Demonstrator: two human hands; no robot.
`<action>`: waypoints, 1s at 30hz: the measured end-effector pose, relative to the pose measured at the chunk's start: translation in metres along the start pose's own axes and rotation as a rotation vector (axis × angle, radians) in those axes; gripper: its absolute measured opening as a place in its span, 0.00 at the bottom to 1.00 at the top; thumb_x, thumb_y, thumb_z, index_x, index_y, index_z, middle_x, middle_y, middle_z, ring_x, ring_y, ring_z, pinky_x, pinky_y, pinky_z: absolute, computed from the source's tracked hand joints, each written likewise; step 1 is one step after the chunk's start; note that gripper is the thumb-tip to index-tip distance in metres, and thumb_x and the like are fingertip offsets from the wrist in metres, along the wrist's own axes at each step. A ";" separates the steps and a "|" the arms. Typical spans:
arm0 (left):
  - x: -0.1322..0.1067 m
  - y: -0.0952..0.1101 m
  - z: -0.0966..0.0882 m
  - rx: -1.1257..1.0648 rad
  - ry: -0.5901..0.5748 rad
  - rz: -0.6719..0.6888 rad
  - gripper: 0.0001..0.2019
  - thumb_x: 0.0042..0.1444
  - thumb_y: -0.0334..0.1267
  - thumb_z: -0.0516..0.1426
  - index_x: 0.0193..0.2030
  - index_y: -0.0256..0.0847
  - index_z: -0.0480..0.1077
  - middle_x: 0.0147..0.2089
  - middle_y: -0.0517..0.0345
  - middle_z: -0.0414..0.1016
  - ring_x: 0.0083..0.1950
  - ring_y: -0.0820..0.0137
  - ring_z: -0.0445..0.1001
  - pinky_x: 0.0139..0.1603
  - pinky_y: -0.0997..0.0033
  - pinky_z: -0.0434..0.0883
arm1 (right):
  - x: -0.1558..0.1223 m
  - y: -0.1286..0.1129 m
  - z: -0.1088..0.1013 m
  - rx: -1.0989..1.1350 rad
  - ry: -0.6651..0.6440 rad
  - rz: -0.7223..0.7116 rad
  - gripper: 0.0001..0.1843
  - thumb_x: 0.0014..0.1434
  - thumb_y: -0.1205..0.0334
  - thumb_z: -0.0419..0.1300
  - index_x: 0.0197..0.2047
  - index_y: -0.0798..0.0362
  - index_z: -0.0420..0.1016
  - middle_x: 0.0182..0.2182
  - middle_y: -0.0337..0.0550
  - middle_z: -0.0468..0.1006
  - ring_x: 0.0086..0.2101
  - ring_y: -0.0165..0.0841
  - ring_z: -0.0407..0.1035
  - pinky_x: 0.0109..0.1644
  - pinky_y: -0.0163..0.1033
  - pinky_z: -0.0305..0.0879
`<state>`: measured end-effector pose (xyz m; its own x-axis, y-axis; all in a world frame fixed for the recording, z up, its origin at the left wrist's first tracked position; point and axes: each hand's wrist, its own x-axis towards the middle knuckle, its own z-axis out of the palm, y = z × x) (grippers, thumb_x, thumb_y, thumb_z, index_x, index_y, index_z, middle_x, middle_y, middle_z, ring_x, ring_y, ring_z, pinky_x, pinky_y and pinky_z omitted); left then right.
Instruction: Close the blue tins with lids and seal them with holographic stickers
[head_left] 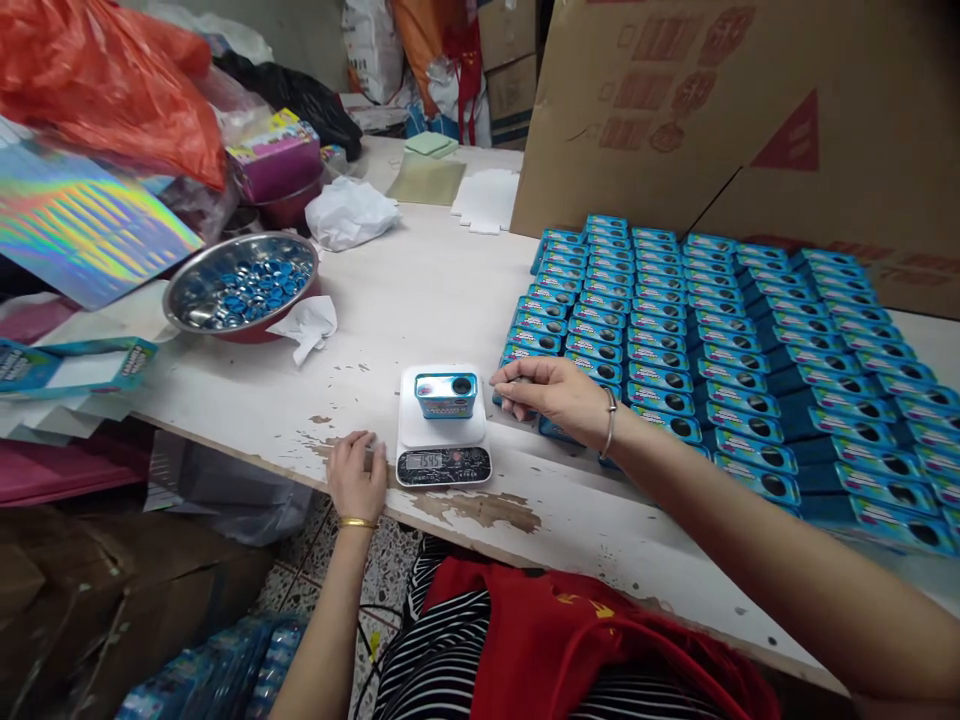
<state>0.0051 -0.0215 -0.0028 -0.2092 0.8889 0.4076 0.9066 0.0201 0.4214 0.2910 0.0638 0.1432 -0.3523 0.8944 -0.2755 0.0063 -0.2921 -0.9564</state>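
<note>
A small blue box (446,397) with a round dark hole in its top stands upright on a white digital scale (442,433), whose display shows digits. Left of the scale, my left hand (358,475) rests on the table edge, fingers loosely bent and holding nothing. My right hand (551,395) hovers just right of the scale, apart from the box. Its thumb and fingers are pinched together; whatever may be between them is too small to make out. Beyond that hand stand rows of matching blue boxes (660,350).
A metal bowl (180,290) holds many small blue-and-silver round pieces, with crumpled white paper (309,325) beside it. A large cardboard sheet (637,150) leans behind the rows. Plastic bags (112,80) and shiny rainbow film (82,220) pile up at left. The worn table (420,270) ends before my body.
</note>
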 end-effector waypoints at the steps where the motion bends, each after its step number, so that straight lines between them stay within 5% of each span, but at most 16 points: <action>1: 0.000 0.000 0.000 -0.002 -0.001 -0.001 0.13 0.61 0.43 0.53 0.44 0.37 0.73 0.48 0.46 0.73 0.51 0.61 0.69 0.54 0.59 0.64 | 0.001 -0.002 0.003 -0.010 0.003 -0.020 0.11 0.44 0.61 0.69 0.31 0.58 0.76 0.20 0.36 0.74 0.19 0.23 0.64 0.25 0.31 0.62; 6: -0.002 -0.002 0.000 -0.023 -0.007 -0.021 0.13 0.61 0.43 0.53 0.43 0.38 0.72 0.47 0.46 0.73 0.51 0.60 0.69 0.54 0.58 0.64 | -0.002 -0.003 0.011 0.071 -0.010 -0.024 0.12 0.46 0.60 0.69 0.32 0.57 0.77 0.21 0.35 0.73 0.19 0.22 0.61 0.23 0.30 0.60; 10: 0.012 0.009 -0.016 -0.154 0.010 0.018 0.17 0.62 0.46 0.52 0.51 0.38 0.68 0.49 0.46 0.71 0.52 0.61 0.69 0.55 0.58 0.66 | -0.022 0.023 0.014 0.324 -0.046 0.153 0.12 0.47 0.59 0.70 0.32 0.59 0.77 0.24 0.40 0.75 0.21 0.21 0.64 0.20 0.26 0.58; 14: 0.056 0.047 -0.037 -0.197 -0.083 0.332 0.37 0.53 0.54 0.60 0.66 0.39 0.55 0.61 0.41 0.62 0.63 0.55 0.60 0.63 0.54 0.60 | -0.055 0.068 0.021 0.625 -0.030 0.383 0.08 0.48 0.66 0.68 0.32 0.61 0.78 0.26 0.42 0.76 0.25 0.22 0.69 0.23 0.22 0.63; 17: 0.093 0.081 -0.041 -0.138 -0.265 0.549 0.35 0.53 0.52 0.60 0.64 0.40 0.57 0.58 0.43 0.65 0.59 0.54 0.64 0.60 0.52 0.60 | -0.079 0.097 0.023 0.824 0.021 0.478 0.04 0.51 0.70 0.64 0.30 0.63 0.77 0.26 0.43 0.75 0.26 0.23 0.71 0.28 0.21 0.67; 21: 0.112 0.117 -0.038 -0.155 -0.455 0.685 0.18 0.60 0.42 0.55 0.56 0.40 0.65 0.46 0.49 0.70 0.47 0.61 0.69 0.49 0.61 0.67 | -0.103 0.115 0.016 0.967 0.074 0.485 0.03 0.53 0.71 0.63 0.30 0.63 0.76 0.26 0.44 0.75 0.26 0.24 0.72 0.29 0.22 0.68; 25: 0.105 0.145 -0.027 -0.238 -0.478 0.785 0.18 0.60 0.41 0.54 0.57 0.41 0.65 0.48 0.49 0.71 0.49 0.61 0.69 0.50 0.60 0.66 | -0.112 0.121 0.004 0.986 0.202 0.432 0.03 0.53 0.71 0.63 0.31 0.63 0.77 0.26 0.45 0.76 0.25 0.24 0.71 0.26 0.21 0.67; 30: 0.095 0.166 0.012 -0.193 -0.458 0.867 0.18 0.59 0.41 0.56 0.56 0.42 0.67 0.51 0.48 0.72 0.52 0.59 0.68 0.52 0.57 0.63 | -0.114 0.119 0.001 0.971 0.241 0.415 0.03 0.52 0.71 0.63 0.30 0.63 0.78 0.26 0.46 0.77 0.24 0.24 0.71 0.24 0.22 0.67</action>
<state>0.1396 0.0715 0.0961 0.6947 0.6529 0.3018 0.5958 -0.7574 0.2672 0.3311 -0.0726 0.0612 -0.2994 0.6761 -0.6732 -0.6985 -0.6360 -0.3281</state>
